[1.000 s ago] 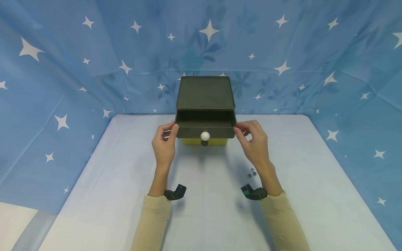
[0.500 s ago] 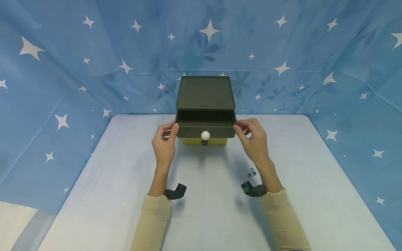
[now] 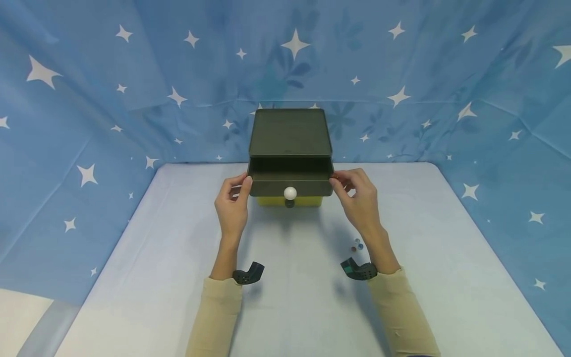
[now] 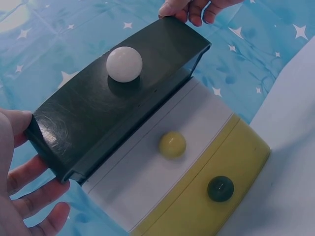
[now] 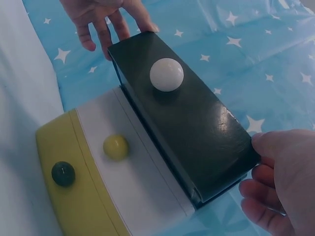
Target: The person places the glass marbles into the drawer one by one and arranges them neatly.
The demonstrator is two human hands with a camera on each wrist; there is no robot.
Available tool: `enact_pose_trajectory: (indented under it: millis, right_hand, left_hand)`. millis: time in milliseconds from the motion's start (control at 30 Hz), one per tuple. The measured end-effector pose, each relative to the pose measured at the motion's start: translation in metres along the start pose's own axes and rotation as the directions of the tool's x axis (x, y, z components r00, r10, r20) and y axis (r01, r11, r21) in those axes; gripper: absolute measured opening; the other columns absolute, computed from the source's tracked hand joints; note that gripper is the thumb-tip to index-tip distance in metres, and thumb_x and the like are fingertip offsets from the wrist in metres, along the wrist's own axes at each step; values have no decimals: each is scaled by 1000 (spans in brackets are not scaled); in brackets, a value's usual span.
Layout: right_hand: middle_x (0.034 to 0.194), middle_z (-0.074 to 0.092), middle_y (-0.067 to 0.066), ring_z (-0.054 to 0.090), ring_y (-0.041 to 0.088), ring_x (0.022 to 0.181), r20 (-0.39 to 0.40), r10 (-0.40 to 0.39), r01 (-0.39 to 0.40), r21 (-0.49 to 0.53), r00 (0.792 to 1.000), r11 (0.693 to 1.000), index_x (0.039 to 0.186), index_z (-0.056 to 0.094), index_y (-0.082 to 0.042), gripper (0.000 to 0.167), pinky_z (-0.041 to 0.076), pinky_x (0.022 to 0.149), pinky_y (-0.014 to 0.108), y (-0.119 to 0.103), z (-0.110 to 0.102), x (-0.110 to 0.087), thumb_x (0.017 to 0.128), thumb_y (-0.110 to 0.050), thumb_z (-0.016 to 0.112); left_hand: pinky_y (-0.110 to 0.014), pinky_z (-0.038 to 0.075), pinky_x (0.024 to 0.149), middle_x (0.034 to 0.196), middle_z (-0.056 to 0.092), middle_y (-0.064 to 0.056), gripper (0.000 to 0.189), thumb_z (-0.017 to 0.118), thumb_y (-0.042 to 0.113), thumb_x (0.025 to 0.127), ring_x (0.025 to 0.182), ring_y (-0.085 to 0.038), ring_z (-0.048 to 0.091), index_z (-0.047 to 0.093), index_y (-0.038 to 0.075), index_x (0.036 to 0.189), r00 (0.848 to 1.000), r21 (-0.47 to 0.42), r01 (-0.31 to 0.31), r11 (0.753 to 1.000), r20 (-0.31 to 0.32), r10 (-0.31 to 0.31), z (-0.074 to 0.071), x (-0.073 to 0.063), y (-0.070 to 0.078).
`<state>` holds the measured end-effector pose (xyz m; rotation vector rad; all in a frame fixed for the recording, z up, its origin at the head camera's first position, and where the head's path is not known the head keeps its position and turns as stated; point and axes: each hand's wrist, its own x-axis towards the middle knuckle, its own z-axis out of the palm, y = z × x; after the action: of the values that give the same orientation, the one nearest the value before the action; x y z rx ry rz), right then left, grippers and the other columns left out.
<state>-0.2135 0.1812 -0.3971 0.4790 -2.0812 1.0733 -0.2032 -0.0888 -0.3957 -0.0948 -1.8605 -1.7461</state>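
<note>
A three-drawer box stands at the back of the table, its dark green top (image 3: 291,133) facing up. The dark green top drawer (image 3: 265,188), with a white knob (image 3: 290,193), is pulled out, and its inside shows. My left hand (image 3: 233,207) grips the drawer's left front corner, thumb on the front and fingers along the side. At the right front corner, my right hand (image 3: 362,204) pinches the drawer the same way. Below it, the wrist views show a closed white drawer (image 4: 133,182) with a yellow knob (image 4: 172,145) and a closed yellow drawer (image 5: 54,132) with a green knob (image 5: 63,174).
Several small round beads (image 3: 360,246), blue and brown, lie on the white table (image 3: 285,307) beside my right forearm. A blue star-patterned cloth (image 3: 200,64) hangs behind the box and along both sides. Each wrist wears a black camera mount (image 3: 249,273).
</note>
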Motion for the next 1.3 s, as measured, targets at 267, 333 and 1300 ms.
enact_pose_trajectory:
  millis: [267, 333, 1300]
  right_hand:
    - [98, 67, 13, 62, 18, 80, 3, 16, -16, 8, 1000, 1000, 107, 71, 0, 19, 48, 72, 15, 0, 1, -1, 91, -10, 73]
    - [98, 67, 14, 62, 19, 80, 3, 14, -14, 6, 1000, 1000, 107, 71, 1, 19, 48, 72, 14, 0, 2, -1, 91, -10, 73]
    - [96, 67, 14, 61, 16, 79, 0, 62, -62, 47, 998, 997, 108, 71, 2, 20, 47, 73, 9, 1, 3, 0, 91, -9, 73]
  left_hand:
    - [-17, 48, 71, 111, 70, -22, 25, 68, 14, 95, 87, -11, 62, 68, -5, 112, 1000, -4, -1, 1000, 1, 1, -1, 0, 0]
    - [-17, 48, 71, 111, 70, -22, 25, 68, 13, 96, 87, -11, 62, 68, -6, 112, 1000, -7, -5, 1000, 2, 5, -1, 0, 0]
    - [-19, 50, 72, 110, 69, -23, 25, 68, 12, 95, 86, -10, 62, 68, -6, 112, 1000, -8, 3, 1000, 1, -3, -1, 1, 3]
